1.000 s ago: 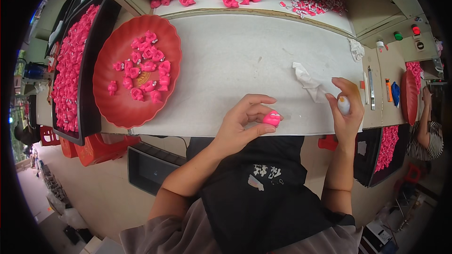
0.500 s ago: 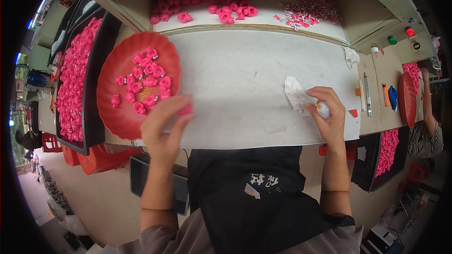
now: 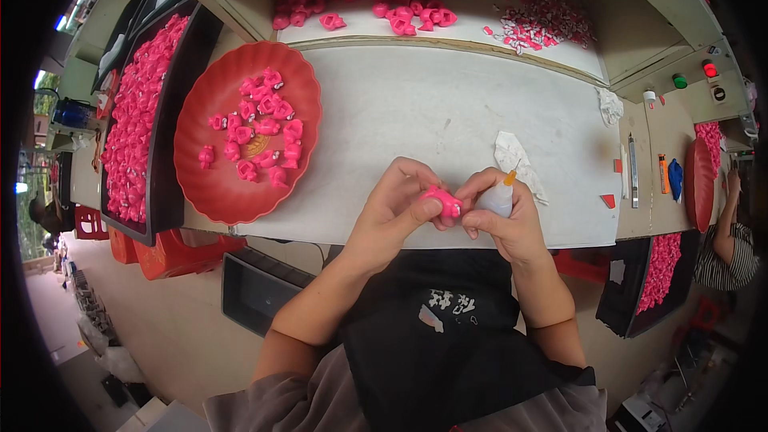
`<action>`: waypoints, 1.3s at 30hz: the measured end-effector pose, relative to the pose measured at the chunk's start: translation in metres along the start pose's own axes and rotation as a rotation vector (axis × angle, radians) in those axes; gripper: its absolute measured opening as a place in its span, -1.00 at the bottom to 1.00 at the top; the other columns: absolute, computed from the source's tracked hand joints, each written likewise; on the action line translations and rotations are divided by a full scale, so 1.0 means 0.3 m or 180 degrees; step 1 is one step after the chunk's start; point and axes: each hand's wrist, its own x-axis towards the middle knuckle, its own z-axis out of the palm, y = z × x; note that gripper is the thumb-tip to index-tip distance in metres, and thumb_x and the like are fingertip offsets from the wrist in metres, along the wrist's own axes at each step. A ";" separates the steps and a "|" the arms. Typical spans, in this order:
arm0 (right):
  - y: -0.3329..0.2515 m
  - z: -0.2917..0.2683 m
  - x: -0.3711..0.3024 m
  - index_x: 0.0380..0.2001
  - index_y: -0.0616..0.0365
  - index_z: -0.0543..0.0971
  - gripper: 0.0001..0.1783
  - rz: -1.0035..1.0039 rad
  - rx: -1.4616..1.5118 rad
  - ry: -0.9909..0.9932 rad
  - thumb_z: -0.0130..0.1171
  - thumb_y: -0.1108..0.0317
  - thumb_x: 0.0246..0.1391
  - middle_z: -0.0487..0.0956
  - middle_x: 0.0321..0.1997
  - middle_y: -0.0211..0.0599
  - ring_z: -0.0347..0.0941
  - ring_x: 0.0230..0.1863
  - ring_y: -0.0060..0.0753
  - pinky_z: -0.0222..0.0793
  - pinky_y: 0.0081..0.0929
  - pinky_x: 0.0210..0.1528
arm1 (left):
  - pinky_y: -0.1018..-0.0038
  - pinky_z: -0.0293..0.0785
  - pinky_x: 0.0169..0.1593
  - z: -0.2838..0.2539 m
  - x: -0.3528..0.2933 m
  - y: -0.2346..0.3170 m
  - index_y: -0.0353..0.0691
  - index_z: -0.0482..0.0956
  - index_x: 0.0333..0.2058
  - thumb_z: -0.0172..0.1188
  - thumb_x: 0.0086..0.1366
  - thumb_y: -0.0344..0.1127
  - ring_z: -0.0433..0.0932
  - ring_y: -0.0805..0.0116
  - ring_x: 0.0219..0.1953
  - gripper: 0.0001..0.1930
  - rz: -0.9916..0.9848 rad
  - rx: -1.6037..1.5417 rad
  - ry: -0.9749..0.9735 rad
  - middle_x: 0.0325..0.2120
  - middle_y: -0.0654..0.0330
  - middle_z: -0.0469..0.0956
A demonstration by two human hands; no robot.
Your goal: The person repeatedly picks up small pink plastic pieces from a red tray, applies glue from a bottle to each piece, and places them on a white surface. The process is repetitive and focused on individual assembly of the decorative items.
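Note:
Above the front part of the white sheet [image 3: 384, 120], my two hands are close together. My left hand [image 3: 400, 212] pinches a small pink plastic figure [image 3: 442, 204] between thumb and fingers. A small translucent squeeze bottle [image 3: 494, 198] with an orange tip sits in the curl of my right hand [image 3: 514, 216], its tip slanting up and away from me. The right fingertips lie against or right beside the figure; I cannot tell which. Behind the bottle lies a crumpled white tissue [image 3: 516, 158]. To the left, a scalloped red plate [image 3: 192, 124] bears several more pink figures [image 3: 268, 108].
A shelf [image 3: 336, 34] at the back holds heaps of pink parts and small pink-and-white pieces. Black trays full of pink pieces flank the bench, the left one [image 3: 210, 48] beside the plate. A silver knife [image 3: 634, 168] and an orange tool [image 3: 663, 174] lie right. Another person's arm [image 3: 728, 212] shows far right.
My left hand has moved right from the plate's edge to the middle, bringing a pink figure. My right hand has come left to meet it, and the bottle's orange tip now points up.

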 end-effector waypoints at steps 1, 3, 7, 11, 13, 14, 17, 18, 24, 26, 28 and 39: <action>0.002 0.001 -0.007 -0.38 0.25 0.48 -0.81 -0.0009 -0.0011 0.0014 0.21 0.55 -0.15 0.46 -0.49 -0.40 0.33 -0.50 -0.65 0.22 -0.73 -0.52 | 0.51 0.36 -0.23 -0.001 0.004 -0.006 -0.32 0.41 -0.23 0.05 0.20 -0.44 0.43 0.44 -0.31 -0.84 -0.0015 -0.0032 0.0059 -0.27 0.12 0.43; 0.023 -0.002 -0.020 -0.39 0.24 0.48 -0.82 -0.0254 -0.0413 0.0139 0.20 0.56 -0.14 0.46 -0.48 -0.38 0.34 -0.48 -0.65 0.24 -0.72 -0.49 | 0.52 0.37 -0.25 0.000 0.006 -0.014 -0.32 0.41 -0.22 0.04 0.21 -0.42 0.43 0.45 -0.32 -0.83 -0.0050 0.0022 0.0114 -0.28 0.13 0.43; 0.028 0.029 -0.028 -0.43 0.25 0.47 -0.86 -0.0668 -0.0677 0.0262 0.19 0.59 -0.14 0.47 -0.45 -0.36 0.35 -0.44 -0.65 0.26 -0.70 -0.39 | 0.55 0.37 -0.23 0.001 -0.005 -0.016 -0.32 0.43 -0.16 0.08 0.19 -0.40 0.43 0.46 -0.31 -0.76 -0.0007 0.0574 0.0124 -0.27 0.16 0.43; 0.049 0.014 -0.041 -0.45 0.26 0.48 -0.87 -0.0622 -0.0870 0.0210 0.16 0.62 -0.15 0.47 -0.43 -0.35 0.37 -0.38 -0.61 0.26 -0.66 -0.31 | 0.53 0.37 -0.16 0.026 -0.018 -0.034 -0.30 0.44 -0.11 0.14 0.12 -0.42 0.43 0.41 -0.24 -0.67 0.0802 0.1429 0.0126 -0.26 0.15 0.44; 0.050 0.016 -0.049 -0.45 0.27 0.48 -0.87 -0.0522 -0.0777 0.0181 0.15 0.63 -0.15 0.47 -0.42 -0.34 0.37 -0.36 -0.59 0.27 -0.64 -0.29 | 0.51 0.36 -0.14 0.021 -0.016 -0.038 -0.28 0.45 -0.11 0.16 0.08 -0.41 0.44 0.35 -0.22 -0.66 0.0894 0.1772 0.0158 -0.27 0.13 0.45; 0.052 0.016 -0.052 -0.44 0.26 0.48 -0.87 -0.0532 -0.0775 0.0175 0.14 0.63 -0.15 0.46 -0.41 -0.34 0.37 -0.36 -0.58 0.27 -0.64 -0.30 | 0.49 0.36 -0.13 0.019 -0.016 -0.040 -0.27 0.46 -0.12 0.18 0.06 -0.41 0.44 0.32 -0.21 -0.65 0.0939 0.1943 0.0173 -0.28 0.12 0.45; 0.050 0.017 -0.059 -0.43 0.26 0.49 -0.86 -0.0572 -0.0829 0.0150 0.13 0.63 -0.14 0.45 -0.40 -0.34 0.37 -0.36 -0.58 0.26 -0.64 -0.30 | 0.46 0.35 -0.13 0.021 -0.018 -0.040 -0.26 0.47 -0.14 0.20 0.05 -0.38 0.44 0.26 -0.22 -0.65 0.1174 0.2118 0.0094 -0.27 0.09 0.45; 0.046 0.019 -0.061 -0.43 0.26 0.49 -0.86 -0.0582 -0.0869 0.0125 0.13 0.63 -0.14 0.44 -0.39 -0.34 0.37 -0.36 -0.58 0.26 -0.64 -0.31 | 0.46 0.35 -0.13 0.020 -0.019 -0.042 -0.26 0.47 -0.15 0.20 0.05 -0.37 0.44 0.26 -0.22 -0.66 0.1150 0.2046 0.0074 -0.28 0.09 0.45; 0.053 0.015 -0.071 -0.41 0.25 0.48 -0.86 -0.0520 -0.0797 0.0111 0.14 0.61 -0.13 0.43 -0.39 -0.34 0.36 -0.37 -0.60 0.27 -0.65 -0.32 | 0.46 0.35 -0.15 0.013 -0.019 -0.056 -0.28 0.50 -0.21 0.21 0.04 -0.34 0.44 0.26 -0.25 -0.70 0.1115 0.1901 0.0057 -0.30 0.09 0.44; 0.060 0.012 -0.072 -0.39 0.25 0.48 -0.85 -0.0527 -0.0755 0.0100 0.14 0.61 -0.12 0.43 -0.38 -0.34 0.36 -0.37 -0.60 0.27 -0.66 -0.33 | 0.46 0.35 -0.16 0.013 -0.020 -0.059 -0.28 0.50 -0.22 0.21 0.04 -0.35 0.44 0.26 -0.25 -0.70 0.1161 0.1912 0.0080 -0.31 0.09 0.44; 0.062 0.012 -0.071 -0.38 0.26 0.47 -0.84 -0.0512 -0.0730 0.0084 0.14 0.61 -0.12 0.43 -0.37 -0.34 0.36 -0.37 -0.60 0.27 -0.67 -0.34 | 0.47 0.35 -0.16 0.015 -0.021 -0.058 -0.29 0.51 -0.22 0.21 0.04 -0.35 0.44 0.27 -0.26 -0.71 0.1191 0.1874 0.0120 -0.32 0.10 0.44; 0.050 -0.010 -0.085 -0.37 0.24 0.48 -0.80 -0.0446 -0.0685 0.0546 0.18 0.60 -0.16 0.42 -0.44 -0.40 0.30 -0.43 -0.68 0.21 -0.74 -0.44 | 0.48 0.35 -0.19 0.019 -0.023 -0.045 -0.30 0.50 -0.23 0.20 0.03 -0.39 0.43 0.28 -0.29 -0.72 0.1231 0.2050 0.0081 -0.35 0.11 0.42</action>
